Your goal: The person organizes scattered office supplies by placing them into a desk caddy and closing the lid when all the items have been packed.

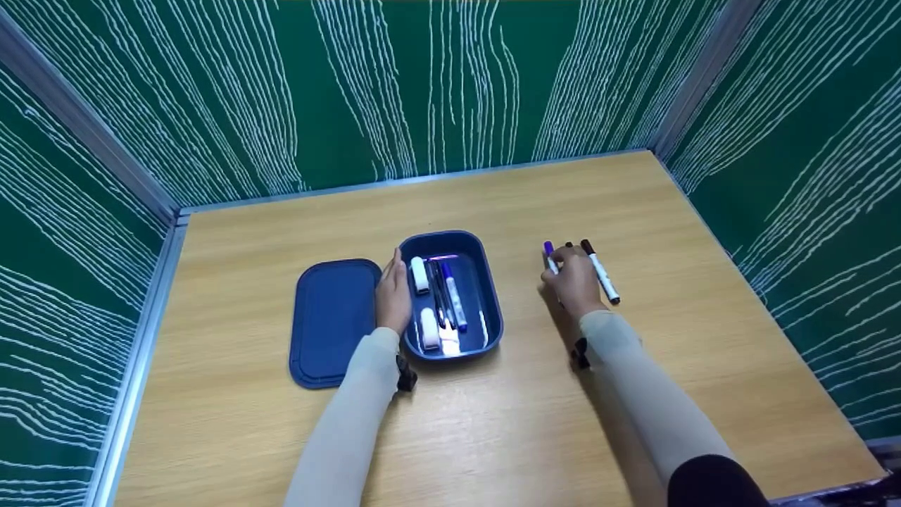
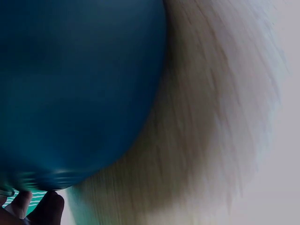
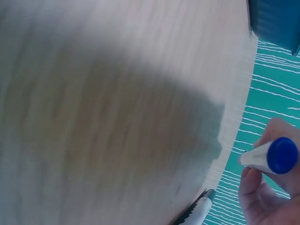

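My left hand point(image 1: 394, 296) lies along the left wall of a dark blue plastic box point(image 1: 493, 310), fingers straight against its side. In the left wrist view the box's wall point(image 2: 79, 84) fills the upper left, with fingertips point(image 2: 49, 206) near its lower edge. Two small white blocks point(image 1: 419, 274), dark pens point(image 1: 440, 299) and a blue-capped marker point(image 1: 455, 299) lie inside. My right hand point(image 1: 574, 282), right of the box, pinches a white marker point(image 3: 255, 158) between thumb and fingers, its blue end facing the wrist camera. Beside that hand lies a dark-capped white marker point(image 1: 600, 273).
A flat blue lid point(image 1: 331, 324) lies left of the box, partly behind the left hand and forearm. Another dark cap point(image 1: 569, 244) shows just past the right fingers. Green panels point(image 1: 479, 84) with white streaks surround the wooden table point(image 1: 493, 429) at the back and sides.
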Demonstrator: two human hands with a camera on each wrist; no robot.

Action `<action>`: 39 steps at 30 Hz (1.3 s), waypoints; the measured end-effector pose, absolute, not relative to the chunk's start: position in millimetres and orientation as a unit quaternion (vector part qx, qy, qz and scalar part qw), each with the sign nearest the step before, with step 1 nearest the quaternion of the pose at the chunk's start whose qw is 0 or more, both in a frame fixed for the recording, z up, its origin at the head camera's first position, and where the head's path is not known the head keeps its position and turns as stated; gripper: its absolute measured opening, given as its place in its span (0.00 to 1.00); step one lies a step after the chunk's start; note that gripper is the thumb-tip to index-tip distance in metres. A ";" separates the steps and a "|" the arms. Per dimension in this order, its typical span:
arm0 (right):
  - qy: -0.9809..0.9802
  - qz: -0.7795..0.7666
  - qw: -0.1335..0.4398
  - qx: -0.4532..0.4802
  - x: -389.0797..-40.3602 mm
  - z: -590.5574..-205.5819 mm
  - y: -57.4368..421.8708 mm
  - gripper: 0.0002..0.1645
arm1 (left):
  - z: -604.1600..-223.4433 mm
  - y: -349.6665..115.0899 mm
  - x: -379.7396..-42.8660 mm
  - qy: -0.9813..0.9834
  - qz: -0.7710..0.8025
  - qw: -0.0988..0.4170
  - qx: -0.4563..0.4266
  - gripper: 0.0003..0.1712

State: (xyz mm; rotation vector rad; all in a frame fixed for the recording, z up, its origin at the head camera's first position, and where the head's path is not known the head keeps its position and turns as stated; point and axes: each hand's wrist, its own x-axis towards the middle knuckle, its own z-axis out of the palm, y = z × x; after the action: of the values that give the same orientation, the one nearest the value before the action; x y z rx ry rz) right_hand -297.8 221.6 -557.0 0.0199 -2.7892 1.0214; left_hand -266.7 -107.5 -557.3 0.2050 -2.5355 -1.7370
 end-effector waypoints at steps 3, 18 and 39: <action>-0.933 0.350 0.086 0.004 -297.4 -556.0 220.8 0.16 | -556.7 -107.3 -266.4 -0.821 -0.566 0.029 0.064 0.32; -0.921 0.375 0.106 0.009 -296.5 -542.0 208.1 0.12 | -557.6 -107.7 -266.8 -0.823 -0.563 0.030 0.064 0.33; -0.916 0.381 0.120 0.017 -294.9 -522.7 194.7 0.13 | -558.8 -108.6 -267.5 -0.818 -0.570 0.024 0.066 0.33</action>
State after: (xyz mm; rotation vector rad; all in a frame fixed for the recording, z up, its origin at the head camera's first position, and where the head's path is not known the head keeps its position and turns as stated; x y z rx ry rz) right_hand -294.9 194.7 -522.7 0.0483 -2.6783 1.1145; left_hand -267.5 -108.6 -558.8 0.2040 -2.5322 -1.7649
